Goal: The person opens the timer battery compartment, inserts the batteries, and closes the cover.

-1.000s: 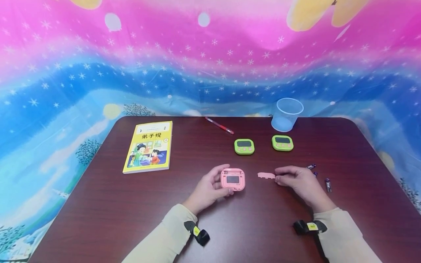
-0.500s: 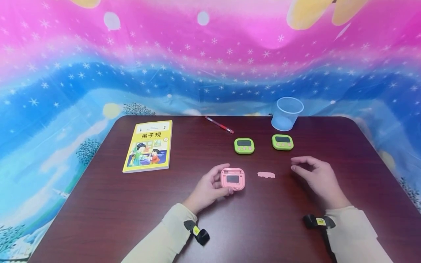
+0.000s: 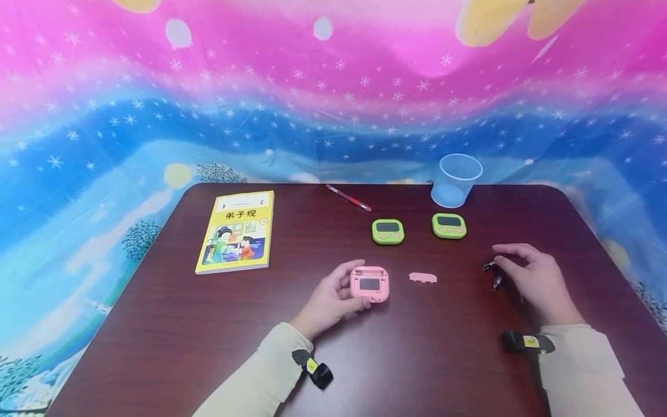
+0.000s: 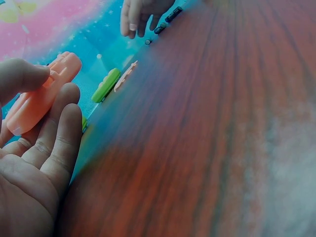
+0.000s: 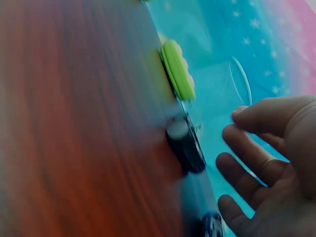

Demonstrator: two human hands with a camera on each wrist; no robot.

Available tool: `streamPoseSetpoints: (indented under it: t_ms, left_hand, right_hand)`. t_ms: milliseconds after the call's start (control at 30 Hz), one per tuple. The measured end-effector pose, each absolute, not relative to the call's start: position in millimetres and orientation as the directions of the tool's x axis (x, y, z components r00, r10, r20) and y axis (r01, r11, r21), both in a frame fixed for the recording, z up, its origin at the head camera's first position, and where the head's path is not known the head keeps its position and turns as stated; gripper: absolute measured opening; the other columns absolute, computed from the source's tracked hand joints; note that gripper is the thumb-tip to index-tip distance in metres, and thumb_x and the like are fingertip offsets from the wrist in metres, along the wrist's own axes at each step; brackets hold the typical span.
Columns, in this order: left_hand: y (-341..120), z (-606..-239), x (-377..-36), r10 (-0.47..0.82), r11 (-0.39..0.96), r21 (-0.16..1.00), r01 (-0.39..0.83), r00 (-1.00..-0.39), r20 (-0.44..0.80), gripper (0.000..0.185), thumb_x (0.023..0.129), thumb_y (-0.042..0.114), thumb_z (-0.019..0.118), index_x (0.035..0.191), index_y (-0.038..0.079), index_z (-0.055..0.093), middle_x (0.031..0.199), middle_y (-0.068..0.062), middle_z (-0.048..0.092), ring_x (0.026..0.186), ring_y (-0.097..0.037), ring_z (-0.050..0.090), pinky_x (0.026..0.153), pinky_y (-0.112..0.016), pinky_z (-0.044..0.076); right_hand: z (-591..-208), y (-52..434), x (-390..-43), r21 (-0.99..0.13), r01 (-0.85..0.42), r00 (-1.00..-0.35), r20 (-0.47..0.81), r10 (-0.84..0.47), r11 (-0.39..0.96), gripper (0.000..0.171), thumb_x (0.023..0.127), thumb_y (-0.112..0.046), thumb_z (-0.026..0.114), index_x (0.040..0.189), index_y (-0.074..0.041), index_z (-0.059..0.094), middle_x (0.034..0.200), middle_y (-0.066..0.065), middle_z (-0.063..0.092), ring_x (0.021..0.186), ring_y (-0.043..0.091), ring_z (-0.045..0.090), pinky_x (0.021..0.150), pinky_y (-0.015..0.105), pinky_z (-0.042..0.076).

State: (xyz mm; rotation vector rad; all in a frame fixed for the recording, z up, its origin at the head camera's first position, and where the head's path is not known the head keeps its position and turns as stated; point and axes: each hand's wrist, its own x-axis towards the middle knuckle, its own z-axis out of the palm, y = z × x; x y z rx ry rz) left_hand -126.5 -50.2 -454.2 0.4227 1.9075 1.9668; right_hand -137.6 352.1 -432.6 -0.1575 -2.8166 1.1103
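Observation:
In the head view my left hand holds a pink digital timer between thumb and fingers. Its back faces up, and the battery slot along its top is uncovered. A pink battery cover lies on the table to its right. Over at the right, my right hand hovers above small dark batteries, its fingers loosely bent and apart from them. In the right wrist view a gap shows between those fingers and the nearest battery. One more battery is mostly hidden by the hand in the head view.
Two green timers lie beyond the hands. A clear plastic cup stands at the back right. A red pen lies near the far edge, and a yellow book on the left. A patterned cloth hangs behind the table.
My right hand has let go of the pink battery cover, leaving it on the table, and has moved right to the batteries. The left hand and pink timer have stayed put.

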Motion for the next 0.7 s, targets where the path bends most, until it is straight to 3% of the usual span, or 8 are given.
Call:
streamPoseSetpoints:
  t_ms: [200,433,700]
  left_hand:
    - [-51,-455,-126,0.459,-0.019,0.998,-0.057,-0.888,-0.043,0.078,0.086,-0.007,0.073,0.153,0.01,0.038,0.118,-0.016,0.067,0.081,-0.017,0.069,0.053,-0.024,0.052]
    - [-50,-455,-128,0.466,-0.028,0.997,-0.07,-0.884,-0.048,0.078,0.086,-0.006,0.074,0.153,0.009,0.038,0.119,-0.016,0.067,0.084,-0.017,0.069,0.055,-0.024,0.053]
    - [-50,-455,-127,0.467,-0.025,0.998,-0.063,-0.883,-0.044,0.078,0.085,-0.007,0.073,0.153,0.008,0.037,0.118,-0.016,0.067,0.082,-0.017,0.069,0.052,-0.024,0.052]
  right_hand:
    - [-438,364,-143,-0.695,0.106,-0.994,-0.056,0.093,0.712,0.041,0.104,-0.03,0.055,0.136,-0.005,0.06,0.118,0.023,0.059,0.052,0.027,0.052,0.046,0.036,0.046]
    - [-440,371,-150,-0.599,0.038,-0.999,-0.031,0.024,0.8,0.031,0.098,-0.014,0.063,0.126,-0.002,0.067,0.124,0.024,0.058,0.083,0.027,0.052,0.06,0.03,0.044]
    - [-440,371,-154,-0.549,0.012,-0.999,-0.033,-0.007,0.835,0.025,0.096,-0.014,0.064,0.117,-0.002,0.07,0.12,0.024,0.057,0.097,0.036,0.052,0.072,0.038,0.043]
